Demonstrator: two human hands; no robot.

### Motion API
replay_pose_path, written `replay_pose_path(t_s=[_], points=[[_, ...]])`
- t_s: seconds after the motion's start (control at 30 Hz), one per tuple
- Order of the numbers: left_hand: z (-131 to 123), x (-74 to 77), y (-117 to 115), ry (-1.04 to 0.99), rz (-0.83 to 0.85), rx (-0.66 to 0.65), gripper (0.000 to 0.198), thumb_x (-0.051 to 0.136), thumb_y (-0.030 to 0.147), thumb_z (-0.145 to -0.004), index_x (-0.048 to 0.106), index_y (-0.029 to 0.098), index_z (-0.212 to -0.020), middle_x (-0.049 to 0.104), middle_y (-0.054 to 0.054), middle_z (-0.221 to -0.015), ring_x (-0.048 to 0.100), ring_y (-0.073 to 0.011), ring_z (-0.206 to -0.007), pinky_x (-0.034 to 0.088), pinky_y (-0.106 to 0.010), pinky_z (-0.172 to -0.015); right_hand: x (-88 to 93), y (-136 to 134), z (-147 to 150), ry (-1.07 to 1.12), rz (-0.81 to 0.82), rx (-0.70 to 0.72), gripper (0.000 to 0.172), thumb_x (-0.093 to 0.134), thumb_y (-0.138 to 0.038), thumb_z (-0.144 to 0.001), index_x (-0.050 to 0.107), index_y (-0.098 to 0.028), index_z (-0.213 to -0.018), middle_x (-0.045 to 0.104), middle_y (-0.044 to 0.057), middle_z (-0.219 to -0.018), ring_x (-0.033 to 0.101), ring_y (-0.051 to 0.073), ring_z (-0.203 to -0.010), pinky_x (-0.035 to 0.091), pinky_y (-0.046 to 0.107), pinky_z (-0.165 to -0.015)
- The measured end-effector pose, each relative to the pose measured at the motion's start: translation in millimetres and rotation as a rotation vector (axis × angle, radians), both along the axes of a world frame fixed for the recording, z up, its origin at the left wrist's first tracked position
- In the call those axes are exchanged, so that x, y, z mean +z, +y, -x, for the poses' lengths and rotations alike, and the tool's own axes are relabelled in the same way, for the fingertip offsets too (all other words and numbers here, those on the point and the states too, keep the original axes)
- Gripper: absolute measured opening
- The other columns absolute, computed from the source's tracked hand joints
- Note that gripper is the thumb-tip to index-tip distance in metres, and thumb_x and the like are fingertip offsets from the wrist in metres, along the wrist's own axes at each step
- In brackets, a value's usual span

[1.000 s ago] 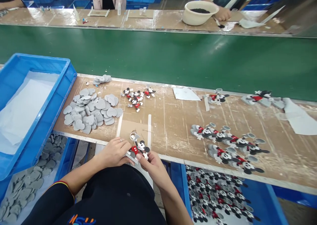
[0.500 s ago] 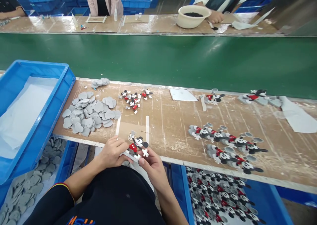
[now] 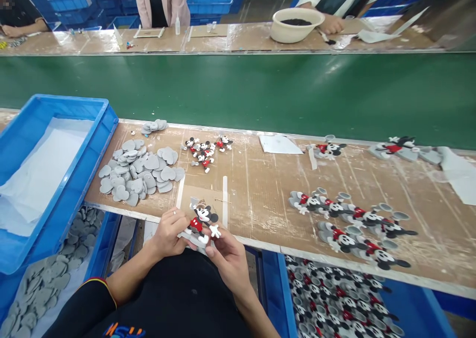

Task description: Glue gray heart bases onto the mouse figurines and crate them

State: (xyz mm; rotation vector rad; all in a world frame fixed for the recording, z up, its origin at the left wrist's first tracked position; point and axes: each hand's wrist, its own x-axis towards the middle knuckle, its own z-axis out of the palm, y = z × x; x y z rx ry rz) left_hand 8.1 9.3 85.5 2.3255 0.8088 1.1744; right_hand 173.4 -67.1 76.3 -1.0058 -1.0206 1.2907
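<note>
- The mouse figure [image 3: 203, 222] is a flat cartoon piece with black ears, a white face, red shorts and white gloves and shoes.
- It sits on a grey backing at the near edge of the wooden bench [image 3: 260, 199], between both hands.
- The left hand [image 3: 169, 234] pinches its lower left side, fingers closed on it.
- The right hand [image 3: 226, 253] grips its lower right, thumb and fingers clamped by the white glove.
- Grey heart pieces [image 3: 139, 171] lie piled to the left.

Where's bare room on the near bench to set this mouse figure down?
Bare board lies between the loose figures and white sheet, down to the held mouse figure. Also the green belt. Crowded: grey hearts left, finished rows right.
</note>
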Motion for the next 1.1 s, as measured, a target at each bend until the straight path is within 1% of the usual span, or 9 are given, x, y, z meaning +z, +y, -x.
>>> replay_pose_path(t_s=[0.13, 0.27, 0.4, 0.53, 0.7, 0.83, 0.97, 1.1], points=[[-1, 1.0, -1, -0.024, 0.033, 0.026, 0.046, 0.038, 0.056, -0.099, 0.049, 0.019, -0.075, 0.047, 0.000, -0.062, 0.041, -0.0149, -0.057, 0.032, -0.029, -0.056, -1.6, 1, 3, -0.017, -0.023, -0.019, 0.028, 0.072, -0.036, -0.086, 0.071, -0.029, -0.113, 0.059, 0.005, -0.099, 0.058, 0.018, -0.083, 0.050, 0.031, -0.075], [0, 1.6, 1, -0.046, 0.064, 0.041, 0.049, 0.034, 0.059, -0.099, 0.046, 0.020, -0.072, 0.045, 0.000, -0.061, 0.039, -0.0147, -0.055, 0.032, -0.029, -0.055, -1.7, 3, 5, -0.103, -0.038, -0.022, 0.032, 0.071, -0.039, -0.087, 0.071, -0.029, -0.117, 0.061, 0.008, -0.103, 0.061, 0.022, -0.090, 0.053, 0.036, -0.080], [-3, 2.1, 2, -0.092, 0.178, 0.012, 0.050, 0.036, 0.061, -0.098, 0.045, 0.019, -0.071, 0.045, 0.001, -0.061, 0.040, -0.0134, -0.055, 0.032, -0.028, -0.053, -1.9, 4, 7, -0.223, -0.089, -0.057, 0.036, 0.070, -0.040, -0.086, 0.069, -0.030, -0.121, 0.064, 0.009, -0.103, 0.061, 0.025, -0.096, 0.053, 0.039, -0.083], [-8, 2.2, 3, -0.139, 0.281, -0.029, 0.052, 0.036, 0.060, -0.098, 0.045, 0.018, -0.070, 0.044, 0.002, -0.060, 0.038, -0.0116, -0.054, 0.030, -0.026, -0.052, 0.1, 6, 13, -0.245, -0.099, -0.099, 0.040, 0.069, -0.038, -0.088, 0.065, -0.031, -0.127, 0.065, 0.009, -0.106, 0.063, 0.024, -0.095, 0.054, 0.039, -0.083], [-12, 2.6, 7, -0.145, 0.340, -0.057, 0.053, 0.036, 0.062, -0.098, 0.046, 0.018, -0.070, 0.044, 0.002, -0.059, 0.038, -0.0108, -0.052, 0.029, -0.025, -0.051, 3.3, 10, 18, -0.250, -0.119, -0.173, 0.034, 0.066, -0.038, -0.091, 0.068, -0.028, -0.124, 0.066, 0.009, -0.103, 0.064, 0.024, -0.096, 0.054, 0.038, -0.083], [-14, 1.8, 10, -0.169, 0.315, -0.065, 0.053, 0.035, 0.062, -0.098, 0.044, 0.018, -0.069, 0.042, 0.002, -0.059, 0.037, -0.0105, -0.052, 0.028, -0.025, -0.050, 3.9, 13, 16, -0.294, -0.129, -0.210, 0.028, 0.064, -0.035, -0.092, 0.071, -0.027, -0.118, 0.067, 0.009, -0.101, 0.065, 0.023, -0.090, 0.054, 0.037, -0.079], [-15, 1.6, 11, -0.179, 0.303, -0.066, 0.054, 0.036, 0.064, -0.097, 0.045, 0.018, -0.069, 0.043, 0.002, -0.060, 0.037, -0.0112, -0.053, 0.028, -0.026, -0.051, 4.6, 14, 13, -0.328, -0.161, -0.220, 0.022, 0.064, -0.035, -0.091, 0.073, -0.028, -0.111, 0.068, 0.008, -0.092, 0.063, 0.023, -0.084, 0.052, 0.036, -0.073], [-17, 2.6, 11, -0.197, 0.285, -0.080, 0.051, 0.039, 0.061, -0.097, 0.044, 0.019, -0.068, 0.041, 0.002, -0.059, 0.036, -0.0113, -0.053, 0.029, -0.026, -0.051, 4.8, 13, 11, -0.354, -0.182, -0.240, 0.021, 0.062, -0.035, -0.092, 0.074, -0.029, -0.108, 0.067, 0.007, -0.088, 0.061, 0.022, -0.079, 0.050, 0.035, -0.070]])
